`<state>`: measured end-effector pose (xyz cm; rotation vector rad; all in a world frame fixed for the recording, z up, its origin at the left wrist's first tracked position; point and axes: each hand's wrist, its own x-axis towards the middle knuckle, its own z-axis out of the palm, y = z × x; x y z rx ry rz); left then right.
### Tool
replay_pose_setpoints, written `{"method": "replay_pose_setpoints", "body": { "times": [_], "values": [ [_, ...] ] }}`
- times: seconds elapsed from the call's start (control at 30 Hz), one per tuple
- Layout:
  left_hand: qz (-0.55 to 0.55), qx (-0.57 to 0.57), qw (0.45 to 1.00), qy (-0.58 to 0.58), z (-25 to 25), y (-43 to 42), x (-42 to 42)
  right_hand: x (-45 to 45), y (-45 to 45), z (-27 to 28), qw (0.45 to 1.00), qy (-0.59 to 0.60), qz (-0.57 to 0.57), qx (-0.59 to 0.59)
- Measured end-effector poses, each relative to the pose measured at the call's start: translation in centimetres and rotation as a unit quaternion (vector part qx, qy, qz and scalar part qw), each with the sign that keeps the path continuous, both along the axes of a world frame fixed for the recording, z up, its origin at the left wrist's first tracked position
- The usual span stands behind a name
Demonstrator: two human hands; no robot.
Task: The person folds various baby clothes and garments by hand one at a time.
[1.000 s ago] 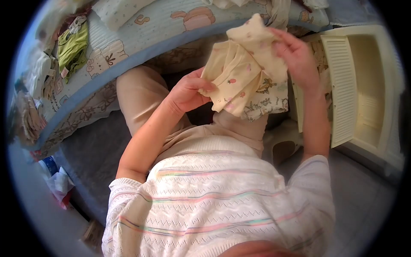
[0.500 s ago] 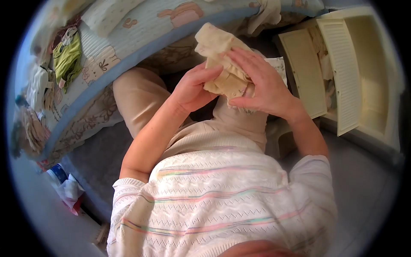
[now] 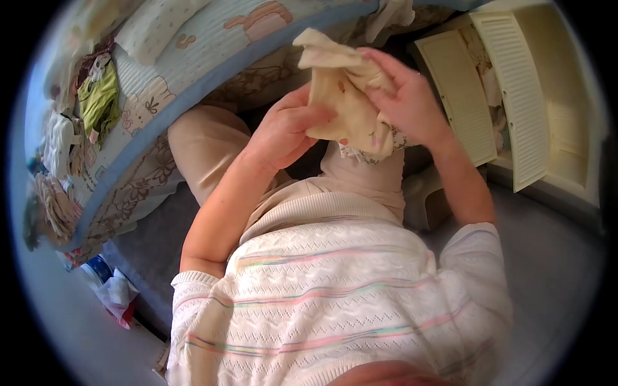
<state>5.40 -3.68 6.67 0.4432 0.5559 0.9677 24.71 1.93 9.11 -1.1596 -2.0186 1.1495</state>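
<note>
A small cream-yellow garment with tiny printed figures is held up over my lap, between both hands. Its exact kind cannot be made out. My left hand pinches its left edge between thumb and fingers. On the other side my right hand grips its bunched upper right part. Below it, on my right thigh, lies a patterned white cloth, partly covered by the garment. Beige trousers cover my legs.
At the left and top is a bed with a blue-edged, animal-print cover. A green garment and other clothes lie along it. To the right stands a cream drawer cabinet with drawers pulled out and cloth inside. A plastic bag sits lower left.
The garment has been opened out flatter, showing more of its printed front. My right hand has shifted up and now grips its upper right part; my left hand stays at the left edge.
</note>
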Motion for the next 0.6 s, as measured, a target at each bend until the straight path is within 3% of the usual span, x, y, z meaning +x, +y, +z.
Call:
{"method": "replay_pose_setpoints", "body": {
  "times": [0.1,0.2,0.4,0.5,0.6],
  "values": [
    [-0.011,0.021,1.000,0.002,0.3,0.4,-1.6,2.5,2.3,1.7,0.969,0.180,-0.068,-0.156],
    [-0.004,0.023,1.000,0.017,1.0,1.3,-3.4,6.9,5.0,2.3,0.934,0.260,-0.072,-0.233],
    [-0.042,-0.036,0.997,0.045,-1.3,1.7,-2.9,10.7,4.0,1.1,0.900,0.252,-0.019,-0.354],
    [-0.080,-0.055,0.994,0.039,-2.8,0.9,-1.2,11.7,1.8,0.0,0.898,0.233,-0.122,-0.352],
    [-0.074,-0.072,0.991,0.090,-3.7,0.7,-0.1,14.3,0.8,-3.9,0.875,0.242,-0.147,-0.392]
  ]
}}
